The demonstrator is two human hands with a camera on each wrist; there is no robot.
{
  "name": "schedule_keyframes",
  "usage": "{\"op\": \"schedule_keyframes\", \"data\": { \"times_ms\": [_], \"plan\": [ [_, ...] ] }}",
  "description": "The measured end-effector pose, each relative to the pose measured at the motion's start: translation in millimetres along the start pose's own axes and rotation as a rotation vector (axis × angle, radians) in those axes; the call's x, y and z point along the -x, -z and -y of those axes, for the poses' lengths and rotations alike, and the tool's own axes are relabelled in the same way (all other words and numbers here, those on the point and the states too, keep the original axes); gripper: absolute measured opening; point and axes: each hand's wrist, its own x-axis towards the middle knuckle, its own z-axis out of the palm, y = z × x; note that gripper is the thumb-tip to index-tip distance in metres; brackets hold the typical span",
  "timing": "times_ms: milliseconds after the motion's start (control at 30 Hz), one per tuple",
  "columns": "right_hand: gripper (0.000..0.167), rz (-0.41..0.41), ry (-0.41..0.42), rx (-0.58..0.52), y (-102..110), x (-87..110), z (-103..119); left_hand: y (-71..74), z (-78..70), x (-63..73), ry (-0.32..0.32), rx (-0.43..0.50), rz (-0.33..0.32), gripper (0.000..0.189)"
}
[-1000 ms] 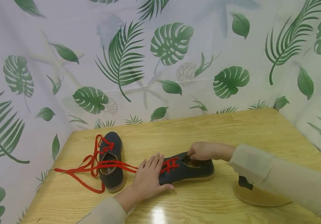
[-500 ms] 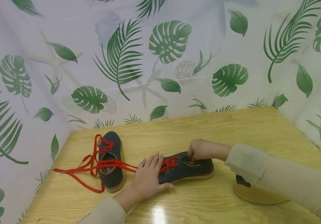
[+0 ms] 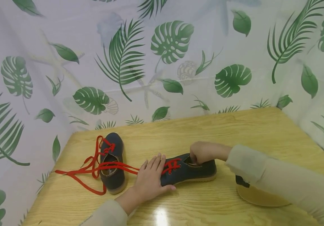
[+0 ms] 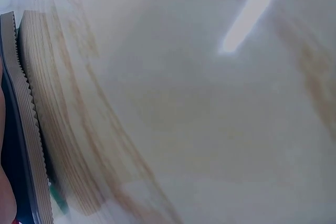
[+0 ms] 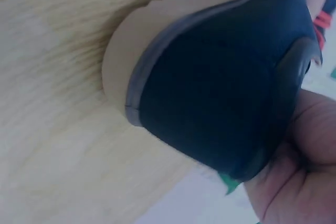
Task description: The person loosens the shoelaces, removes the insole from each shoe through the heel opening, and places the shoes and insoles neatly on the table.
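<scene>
A dark navy low shoe (image 3: 195, 172) with a tan sole and red laces (image 3: 173, 164) lies on the table, its toe pointing left. Flat over its toe rests my left hand (image 3: 149, 179), fingers extended and thumb along the near side. My right hand (image 3: 207, 151) is curled over the far edge of the shoe's opening and grips it, with its fingertips hidden inside. In the right wrist view, the shoe's heel (image 5: 210, 87) stands between the camera and the right palm (image 5: 304, 171). The left wrist view catches only the sole's edge (image 4: 29, 119) and some table.
Left of it, a matching shoe (image 3: 113, 182) points away. Long red laces (image 3: 77, 172) trail over it and reach under my left hand. A tan, rounded flat thing (image 3: 258, 196) with a black part lies partly under my right sleeve. Leaf-print cloth (image 3: 162, 72) rises behind the wooden table (image 3: 207, 131).
My right forearm has shifted slightly left, its sleeve covering more of the black part on the tan thing. My left hand and both shoes stay in place.
</scene>
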Motion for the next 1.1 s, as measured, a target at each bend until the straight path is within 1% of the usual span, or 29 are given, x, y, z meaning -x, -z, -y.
{"op": "schedule_keyframes", "data": {
  "times_ms": [133,200,267,367,467,567,667,833,967,1033,1100],
  "plan": [
    [0.025,0.057,0.003,-0.317,6,-0.5,-12,0.0,-0.6,0.5,0.01,-0.004,0.005,0.107],
    [0.022,0.087,-0.026,-0.438,8,-2.5,-17,0.2,-0.8,1.5,0.017,-0.003,0.003,0.107],
    [0.021,0.109,-0.053,-0.52,9,-3.7,-21,0.7,-1.2,2.1,0.018,-0.001,0.002,0.107],
    [0.021,0.125,-0.068,-0.607,8,-4.8,-25,2.1,-2.0,2.3,0.015,0.003,0.002,0.107],
    [0.019,0.116,-0.092,-0.709,7,-4.2,-29,3.5,-2.6,2.0,0.011,0.005,0.004,0.107],
    [0.011,0.094,-0.132,-0.801,8,-3.4,-33,4.4,-2.7,1.3,0.011,0.001,-0.001,0.107],
    [0.008,0.102,-0.175,-0.861,10,-3.8,-37,5.7,-3.3,1.2,0.013,0.0,-0.003,0.107],
    [0.011,0.18,-0.213,-0.899,14,-6.7,-42,6.6,-5.6,2.2,0.029,0.013,0.021,0.108],
    [0.009,0.205,-0.23,-0.865,20,-9.1,-43,7.4,-7.3,1.2,0.04,0.015,0.03,0.108],
    [0.008,0.199,-0.246,-0.839,25,-10.2,-43,8.3,-7.4,0.1,0.046,0.008,0.032,0.108],
    [0.009,0.196,-0.245,-0.806,30,-10.2,-42,9.0,-7.1,-1.1,0.044,-0.002,0.025,0.108]
  ]
}}
